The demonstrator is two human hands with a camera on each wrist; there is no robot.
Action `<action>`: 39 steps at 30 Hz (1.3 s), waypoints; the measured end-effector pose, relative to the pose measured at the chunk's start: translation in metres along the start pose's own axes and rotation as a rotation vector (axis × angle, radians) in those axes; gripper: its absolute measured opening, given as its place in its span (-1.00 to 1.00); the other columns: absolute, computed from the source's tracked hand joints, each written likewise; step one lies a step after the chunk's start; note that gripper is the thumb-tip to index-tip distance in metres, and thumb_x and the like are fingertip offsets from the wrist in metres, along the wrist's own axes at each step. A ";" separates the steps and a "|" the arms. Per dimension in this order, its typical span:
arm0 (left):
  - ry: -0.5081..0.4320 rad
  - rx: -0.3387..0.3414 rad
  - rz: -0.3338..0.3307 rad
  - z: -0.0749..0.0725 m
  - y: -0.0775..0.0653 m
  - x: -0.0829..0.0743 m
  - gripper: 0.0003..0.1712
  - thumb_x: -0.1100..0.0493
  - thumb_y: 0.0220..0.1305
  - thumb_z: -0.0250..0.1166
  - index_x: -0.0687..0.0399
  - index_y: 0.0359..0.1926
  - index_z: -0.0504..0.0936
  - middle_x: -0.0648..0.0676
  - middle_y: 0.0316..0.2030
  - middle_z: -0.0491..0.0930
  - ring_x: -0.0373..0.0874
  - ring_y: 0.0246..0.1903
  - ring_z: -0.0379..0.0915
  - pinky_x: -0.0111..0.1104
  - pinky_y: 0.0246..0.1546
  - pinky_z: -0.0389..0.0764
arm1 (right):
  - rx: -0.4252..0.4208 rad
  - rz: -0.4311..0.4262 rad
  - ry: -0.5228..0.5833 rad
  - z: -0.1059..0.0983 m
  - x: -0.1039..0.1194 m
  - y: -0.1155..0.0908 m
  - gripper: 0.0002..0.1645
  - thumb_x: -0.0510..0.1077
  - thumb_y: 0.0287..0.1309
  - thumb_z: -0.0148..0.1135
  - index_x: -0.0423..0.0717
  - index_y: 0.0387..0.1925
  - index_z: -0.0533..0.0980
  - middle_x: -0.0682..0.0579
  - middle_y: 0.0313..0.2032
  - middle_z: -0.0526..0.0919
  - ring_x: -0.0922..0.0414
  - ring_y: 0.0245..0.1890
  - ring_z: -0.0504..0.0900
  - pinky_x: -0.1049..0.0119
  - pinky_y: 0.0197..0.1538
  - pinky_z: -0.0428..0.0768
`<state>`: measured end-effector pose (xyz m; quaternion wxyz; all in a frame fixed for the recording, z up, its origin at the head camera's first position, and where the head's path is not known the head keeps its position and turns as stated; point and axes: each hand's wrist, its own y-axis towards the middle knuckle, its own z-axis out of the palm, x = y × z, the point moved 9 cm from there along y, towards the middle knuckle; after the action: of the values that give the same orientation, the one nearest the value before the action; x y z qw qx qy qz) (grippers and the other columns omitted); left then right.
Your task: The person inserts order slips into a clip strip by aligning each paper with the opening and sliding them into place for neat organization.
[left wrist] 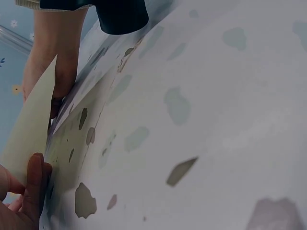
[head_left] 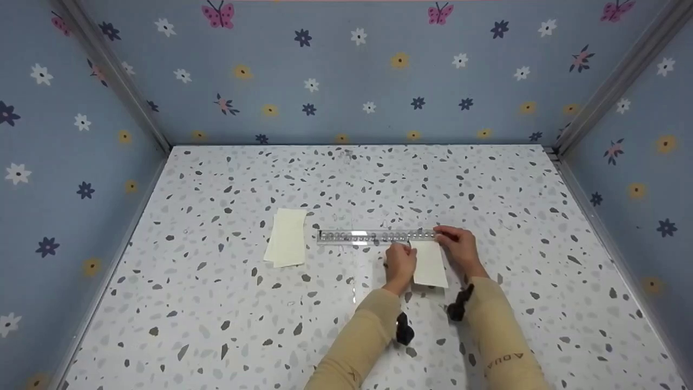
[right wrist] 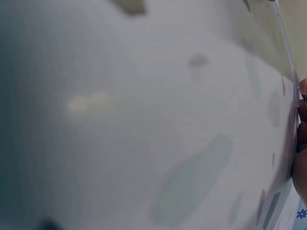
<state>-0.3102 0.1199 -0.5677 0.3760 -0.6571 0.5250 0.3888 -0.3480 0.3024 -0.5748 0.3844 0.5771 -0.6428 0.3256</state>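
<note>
A clear ruler (head_left: 346,236) lies crosswise on the speckled table, and my right hand (head_left: 463,250) grips its right end with bent fingers. In the right wrist view only part of that hand (right wrist: 301,163) shows at the right edge, beside the ruler's thin clear edge (right wrist: 286,43). My left hand (head_left: 400,264) pinches the left edge of a cream paper slip (head_left: 429,264) just below the ruler. The left wrist view has this slip (left wrist: 32,122) tilted up off the table, held between thumb and fingers (left wrist: 33,187). The slip's top edge meets the ruler.
Several cream paper slips (head_left: 288,238) lie overlapping to the left of the ruler. Blue flower-patterned panels (head_left: 346,70) stand around the back and sides of the speckled table (head_left: 216,325). A black wrist camera (head_left: 404,329) sits at the left sleeve, another (head_left: 459,306) at the right.
</note>
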 end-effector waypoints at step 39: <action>0.124 -0.017 -0.020 0.009 -0.001 -0.003 -0.83 0.20 0.06 0.26 0.10 -0.61 0.52 -0.04 -0.64 0.47 -0.17 -0.57 0.41 -0.34 -0.50 0.42 | -0.004 -0.062 0.033 -0.002 0.007 -0.002 -0.73 -0.30 -0.04 0.25 -0.27 -0.21 0.57 -0.15 -0.19 0.60 0.11 -0.22 0.53 0.50 -0.25 0.42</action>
<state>-0.3112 0.1299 -0.5684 0.3410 -0.6882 0.5375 0.3482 -0.3466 0.3004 -0.5673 0.4058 0.5905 -0.6189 0.3220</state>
